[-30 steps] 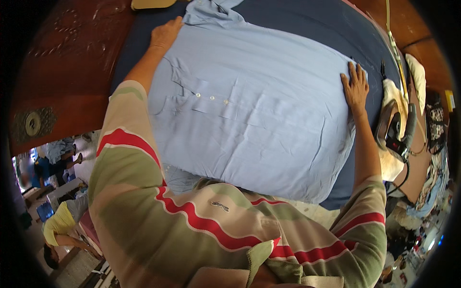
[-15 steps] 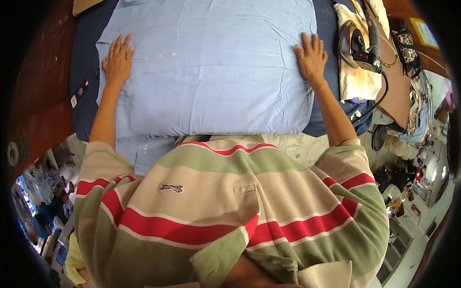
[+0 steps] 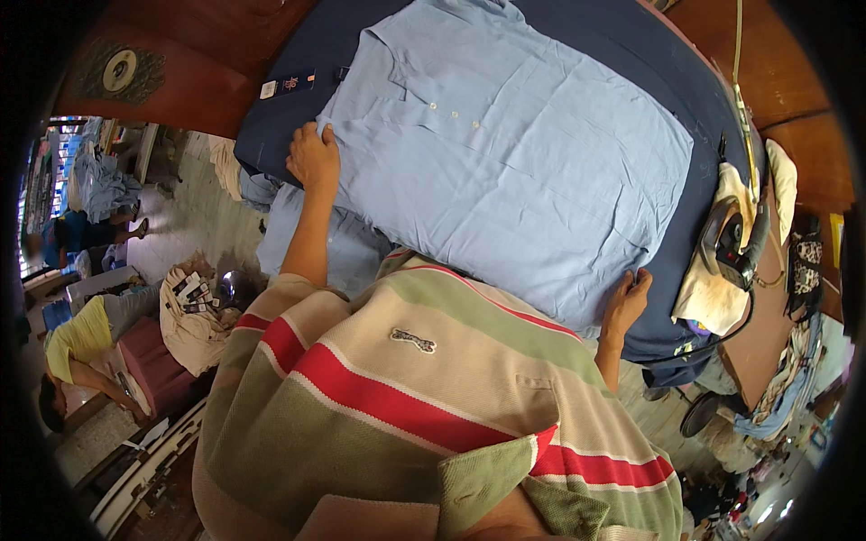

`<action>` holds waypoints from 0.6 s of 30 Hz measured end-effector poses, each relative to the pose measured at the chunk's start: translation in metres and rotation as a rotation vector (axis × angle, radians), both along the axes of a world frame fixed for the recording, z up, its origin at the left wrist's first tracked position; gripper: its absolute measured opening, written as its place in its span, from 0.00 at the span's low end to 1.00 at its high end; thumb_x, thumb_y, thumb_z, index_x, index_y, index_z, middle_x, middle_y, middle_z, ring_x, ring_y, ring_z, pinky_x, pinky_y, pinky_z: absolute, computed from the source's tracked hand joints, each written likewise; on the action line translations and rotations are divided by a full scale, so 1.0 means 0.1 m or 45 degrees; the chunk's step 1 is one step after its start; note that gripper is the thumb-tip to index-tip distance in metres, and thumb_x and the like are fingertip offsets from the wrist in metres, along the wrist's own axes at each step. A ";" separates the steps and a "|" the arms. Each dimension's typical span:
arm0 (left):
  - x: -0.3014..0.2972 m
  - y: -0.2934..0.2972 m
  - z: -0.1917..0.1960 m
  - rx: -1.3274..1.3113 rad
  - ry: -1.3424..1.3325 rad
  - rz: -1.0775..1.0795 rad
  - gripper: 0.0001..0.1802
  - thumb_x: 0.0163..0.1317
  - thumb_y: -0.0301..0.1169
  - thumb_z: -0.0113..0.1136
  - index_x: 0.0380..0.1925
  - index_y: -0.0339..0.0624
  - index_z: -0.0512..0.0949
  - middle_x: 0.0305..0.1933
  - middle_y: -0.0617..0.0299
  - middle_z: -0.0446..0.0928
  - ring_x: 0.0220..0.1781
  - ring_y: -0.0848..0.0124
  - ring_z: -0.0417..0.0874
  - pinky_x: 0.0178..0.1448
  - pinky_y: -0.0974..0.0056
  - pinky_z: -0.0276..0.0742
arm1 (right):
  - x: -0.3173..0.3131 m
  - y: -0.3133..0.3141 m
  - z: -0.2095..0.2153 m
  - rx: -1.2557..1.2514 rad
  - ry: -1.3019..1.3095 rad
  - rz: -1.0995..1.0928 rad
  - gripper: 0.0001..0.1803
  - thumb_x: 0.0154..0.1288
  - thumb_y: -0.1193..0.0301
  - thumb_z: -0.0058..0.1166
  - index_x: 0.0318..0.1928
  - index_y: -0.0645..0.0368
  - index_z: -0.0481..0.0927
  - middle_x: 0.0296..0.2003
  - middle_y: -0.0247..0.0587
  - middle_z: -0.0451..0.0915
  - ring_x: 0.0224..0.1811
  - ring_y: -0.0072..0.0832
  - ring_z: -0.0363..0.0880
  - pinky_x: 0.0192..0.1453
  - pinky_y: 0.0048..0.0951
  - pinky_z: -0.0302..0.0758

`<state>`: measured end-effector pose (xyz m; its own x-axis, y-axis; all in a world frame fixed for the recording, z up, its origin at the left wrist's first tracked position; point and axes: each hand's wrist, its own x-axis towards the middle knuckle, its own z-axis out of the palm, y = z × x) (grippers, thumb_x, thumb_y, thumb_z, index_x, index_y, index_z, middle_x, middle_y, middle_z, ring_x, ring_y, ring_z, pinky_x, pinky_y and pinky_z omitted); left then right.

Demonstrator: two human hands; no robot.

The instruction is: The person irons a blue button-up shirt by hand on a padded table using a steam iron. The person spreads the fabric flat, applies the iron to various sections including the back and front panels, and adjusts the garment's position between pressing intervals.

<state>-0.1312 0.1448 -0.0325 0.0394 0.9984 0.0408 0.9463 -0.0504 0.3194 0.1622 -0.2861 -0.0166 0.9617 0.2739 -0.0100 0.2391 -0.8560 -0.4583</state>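
Note:
A light blue shirt (image 3: pixel 514 162) with a short row of buttons lies spread over a dark blue padded board. My left hand (image 3: pixel 313 160) is at the shirt's left edge, its fingers curled over and closed on the cloth. At the near right corner, my right hand (image 3: pixel 624 305) has its fingers bent in around the shirt's edge; the fingertips are partly hidden. More blue cloth (image 3: pixel 347 248) hangs below the near edge, beside my left forearm.
An iron (image 3: pixel 729 242) stands on a scorched cream cloth (image 3: pixel 713 302) to the right, its cord trailing down. A dark tag (image 3: pixel 293 83) lies on the padded board (image 3: pixel 271 135) at the left. Lower left, a person in yellow (image 3: pixel 77 338) is near piled beige garments (image 3: pixel 194 311).
My hands went from lying flat on the shirt to curled at its edges. The left is now at the left edge, the right at the near right corner. The view has turned.

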 end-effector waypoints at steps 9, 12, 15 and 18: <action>0.34 0.04 0.00 0.559 0.106 -0.235 0.20 0.62 0.44 0.51 0.52 0.52 0.71 0.55 0.60 0.72 0.56 0.62 0.71 0.55 0.46 0.62 | 0.25 0.02 0.11 0.066 -0.510 0.295 0.24 0.59 0.65 0.55 0.53 0.63 0.67 0.52 0.58 0.71 0.55 0.50 0.68 0.58 0.42 0.63; 0.91 -0.03 0.09 0.431 0.048 -0.309 0.22 0.60 0.45 0.52 0.54 0.53 0.70 0.54 0.60 0.72 0.56 0.62 0.71 0.55 0.46 0.62 | 0.60 0.31 0.20 0.204 -0.573 0.391 0.23 0.60 0.64 0.54 0.54 0.62 0.70 0.58 0.55 0.65 0.60 0.49 0.63 0.63 0.44 0.57; 1.29 0.12 -0.05 0.311 0.117 -0.304 0.18 0.59 0.41 0.52 0.49 0.52 0.72 0.48 0.60 0.76 0.52 0.62 0.75 0.53 0.49 0.63 | 0.99 0.63 0.05 0.119 -0.609 0.520 0.25 0.65 0.59 0.47 0.60 0.53 0.67 0.63 0.54 0.60 0.65 0.49 0.55 0.67 0.45 0.52; 1.28 0.21 -0.14 0.350 0.015 -0.384 0.12 0.57 0.35 0.53 0.42 0.51 0.73 0.39 0.62 0.80 0.45 0.62 0.79 0.49 0.52 0.65 | 0.94 0.65 -0.23 -0.472 -0.336 0.463 0.30 0.67 0.51 0.37 0.66 0.47 0.58 0.67 0.50 0.53 0.70 0.48 0.48 0.69 0.51 0.45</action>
<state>-0.0035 0.1654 -0.0468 0.3310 0.8938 0.3027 0.8793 -0.4085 0.2448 0.2561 -0.2212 -0.0392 0.7896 0.6108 0.0591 0.6130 -0.7896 -0.0286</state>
